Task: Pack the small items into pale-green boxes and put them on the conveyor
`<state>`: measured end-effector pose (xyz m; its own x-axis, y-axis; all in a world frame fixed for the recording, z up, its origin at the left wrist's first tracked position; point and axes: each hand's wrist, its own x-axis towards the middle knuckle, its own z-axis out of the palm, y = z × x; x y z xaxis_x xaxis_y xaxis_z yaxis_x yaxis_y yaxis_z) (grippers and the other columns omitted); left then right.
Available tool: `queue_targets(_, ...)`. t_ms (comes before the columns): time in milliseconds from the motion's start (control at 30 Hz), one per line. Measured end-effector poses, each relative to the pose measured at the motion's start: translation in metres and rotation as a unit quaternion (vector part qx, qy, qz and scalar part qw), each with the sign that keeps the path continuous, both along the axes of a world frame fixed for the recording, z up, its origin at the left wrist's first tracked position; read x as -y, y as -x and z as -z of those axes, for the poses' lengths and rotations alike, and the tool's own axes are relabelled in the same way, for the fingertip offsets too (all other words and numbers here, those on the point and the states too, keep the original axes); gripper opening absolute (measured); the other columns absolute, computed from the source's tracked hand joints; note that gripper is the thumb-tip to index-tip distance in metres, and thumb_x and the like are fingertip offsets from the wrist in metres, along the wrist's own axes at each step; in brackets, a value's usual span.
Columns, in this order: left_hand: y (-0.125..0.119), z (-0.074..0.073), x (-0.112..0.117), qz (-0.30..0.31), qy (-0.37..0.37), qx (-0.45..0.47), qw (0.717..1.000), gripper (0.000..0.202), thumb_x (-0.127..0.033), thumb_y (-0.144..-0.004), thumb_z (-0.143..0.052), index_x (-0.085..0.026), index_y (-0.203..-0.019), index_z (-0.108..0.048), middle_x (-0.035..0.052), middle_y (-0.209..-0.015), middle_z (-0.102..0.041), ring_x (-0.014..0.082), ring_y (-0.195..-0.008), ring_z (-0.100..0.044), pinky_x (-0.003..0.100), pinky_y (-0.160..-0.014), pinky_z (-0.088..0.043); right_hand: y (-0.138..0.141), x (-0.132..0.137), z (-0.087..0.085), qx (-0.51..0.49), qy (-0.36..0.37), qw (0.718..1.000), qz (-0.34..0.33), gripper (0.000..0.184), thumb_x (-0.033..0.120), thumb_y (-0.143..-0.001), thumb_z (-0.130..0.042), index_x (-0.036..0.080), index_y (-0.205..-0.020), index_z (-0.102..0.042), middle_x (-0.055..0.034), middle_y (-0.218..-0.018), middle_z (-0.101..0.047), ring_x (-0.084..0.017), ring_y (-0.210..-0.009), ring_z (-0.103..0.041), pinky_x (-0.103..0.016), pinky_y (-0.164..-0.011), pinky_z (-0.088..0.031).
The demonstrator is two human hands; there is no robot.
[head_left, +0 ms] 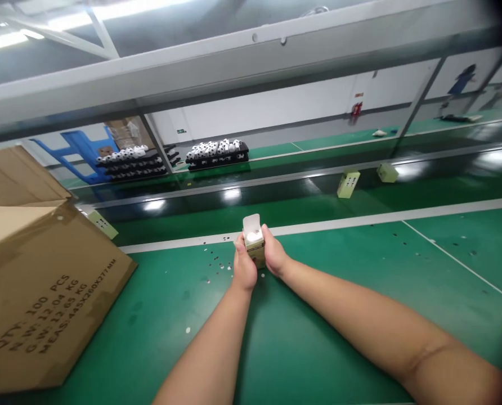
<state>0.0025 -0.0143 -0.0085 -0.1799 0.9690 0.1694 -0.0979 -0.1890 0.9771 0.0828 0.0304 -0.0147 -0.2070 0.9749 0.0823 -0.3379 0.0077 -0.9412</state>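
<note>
Between my two hands is a small light-green carton (255,250), held just above the green table (318,326). Its top flap stands up, and something white shows in the opening. My left hand (245,267) grips the carton's left side, thumb near the top edge. On the opposite side, my right hand (274,252) presses against it with the fingers mostly hidden behind. Small dark and pale round bits (219,261) lie scattered on the table to the left of the carton.
A big cardboard box (57,292) with open flaps stands at left. Beyond the table's white edge, small green cartons (348,184) sit on a dark green belt (276,194). Trays of white-and-black round pieces (217,152) stand further back. A grey beam (234,62) crosses above.
</note>
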Motion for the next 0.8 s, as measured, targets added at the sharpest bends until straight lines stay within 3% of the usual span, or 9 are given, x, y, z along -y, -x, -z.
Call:
queue_targets(67, 0.001, -0.003, -0.002, -0.011, 0.013, 0.008, 1.0, 0.06, -0.06, -0.095, -0.021, -0.02, -0.122, -0.056, 0.0101, -0.112, -0.067, 0.0216, -0.095, -0.067, 0.03, -0.07, -0.055, 0.0, 0.004, -0.002, 0.005, 0.015, 1.0, 0.01, 0.046, 0.06, -0.089, -0.04, 0.021, -0.101, -0.06, -0.005, -0.092, -0.069, -0.022, -0.084, -0.065, -0.032, -0.072, -0.053)
queue_targets(167, 0.002, -0.006, -0.007, 0.003, -0.012, -0.007, 1.0, 0.037, -0.044, -0.095, -0.035, -0.023, -0.119, -0.055, 0.0058, -0.11, -0.067, 0.0196, -0.096, -0.066, 0.03, -0.079, -0.054, -0.003, 0.01, -0.009, 0.003, 0.005, 1.0, -0.004, 0.021, 0.039, -0.085, -0.047, 0.024, -0.096, -0.058, 0.0001, -0.081, -0.066, -0.019, -0.074, -0.062, -0.029, -0.066, -0.051)
queue_targets(267, 0.005, -0.008, -0.012, 0.01, -0.067, 0.001, 0.998, 0.039, -0.025, -0.086, -0.043, -0.027, -0.126, -0.043, 0.0049, -0.117, -0.062, 0.0176, -0.101, -0.063, 0.031, -0.085, -0.053, -0.003, 0.01, -0.016, -0.002, -0.013, 1.0, 0.011, 0.02, 0.024, -0.076, -0.049, 0.025, -0.094, -0.056, 0.0024, -0.076, -0.064, -0.017, -0.071, -0.06, -0.027, -0.065, -0.05)
queue_targets(333, 0.008, -0.008, -0.014, -0.024, -0.104, -0.005, 0.994, 0.041, -0.02, -0.081, -0.047, -0.027, -0.121, -0.044, 0.0042, -0.113, -0.061, 0.017, -0.101, -0.063, 0.031, -0.086, -0.052, -0.003, 0.009, -0.016, -0.015, -0.032, 0.998, 0.042, 0.019, 0.021, -0.073, -0.051, 0.024, -0.091, -0.055, 0.0023, -0.078, -0.063, -0.017, -0.072, -0.059, -0.027, -0.066, -0.049)
queue_targets(433, 0.012, -0.007, -0.014, -0.068, -0.158, -0.052, 0.984, 0.013, -0.022, -0.08, -0.05, -0.022, -0.09, -0.059, 0.0042, -0.101, -0.061, 0.0183, -0.098, -0.061, 0.033, -0.087, -0.049, -0.008, 0.006, -0.011, -0.017, -0.075, 0.994, 0.077, 0.012, 0.026, -0.078, -0.048, 0.021, -0.084, -0.058, -0.0007, -0.081, -0.063, -0.018, -0.076, -0.059, -0.029, -0.069, -0.049)
queue_targets(500, 0.015, -0.005, -0.012, -0.06, -0.194, -0.072, 0.976, 0.023, -0.031, -0.086, -0.043, -0.019, -0.077, -0.061, 0.0062, -0.099, -0.062, 0.0204, -0.099, -0.059, 0.036, -0.09, -0.047, -0.014, 0.006, -0.006, 0.008, -0.137, 0.987, 0.089, 0.023, 0.032, -0.086, -0.04, 0.02, -0.086, -0.06, -0.0031, -0.086, -0.064, -0.019, -0.082, -0.059, -0.031, -0.074, -0.048)
queue_targets(600, 0.017, 0.0, -0.009, -0.03, -0.226, -0.086, 0.97, 0.044, -0.046, -0.094, -0.028, -0.019, -0.085, -0.062, 0.0091, -0.104, -0.062, 0.0227, -0.102, -0.059, 0.04, -0.092, -0.046, -0.023, 0.007, -0.001, 0.069, -0.237, 0.966, 0.079, 0.031, 0.041, -0.09, -0.039, 0.019, -0.1, -0.059, -0.0051, -0.095, -0.063, -0.021, -0.087, -0.059, -0.033, -0.079, -0.048)
queue_targets(667, 0.017, 0.003, -0.007, -0.035, -0.221, -0.126, 0.967, 0.039, -0.052, -0.091, -0.039, -0.019, -0.093, -0.059, 0.0095, -0.108, -0.06, 0.0229, -0.104, -0.058, 0.04, -0.094, -0.045, -0.026, 0.009, 0.001, 0.115, -0.272, 0.953, 0.07, 0.032, 0.041, -0.088, -0.045, 0.02, -0.109, -0.054, -0.0055, -0.098, -0.062, -0.021, -0.088, -0.059, -0.034, -0.08, -0.048)
queue_targets(800, 0.016, 0.007, -0.008, -0.079, -0.177, -0.216, 0.957, 0.032, -0.049, -0.087, -0.056, -0.021, -0.103, -0.055, 0.0099, -0.115, -0.059, 0.0222, -0.107, -0.058, 0.037, -0.095, -0.044, -0.024, 0.009, 0.001, 0.188, -0.279, 0.937, 0.096, 0.032, 0.035, -0.089, -0.047, 0.021, -0.117, -0.051, -0.0063, -0.105, -0.062, -0.021, -0.092, -0.059, -0.035, -0.085, -0.048)
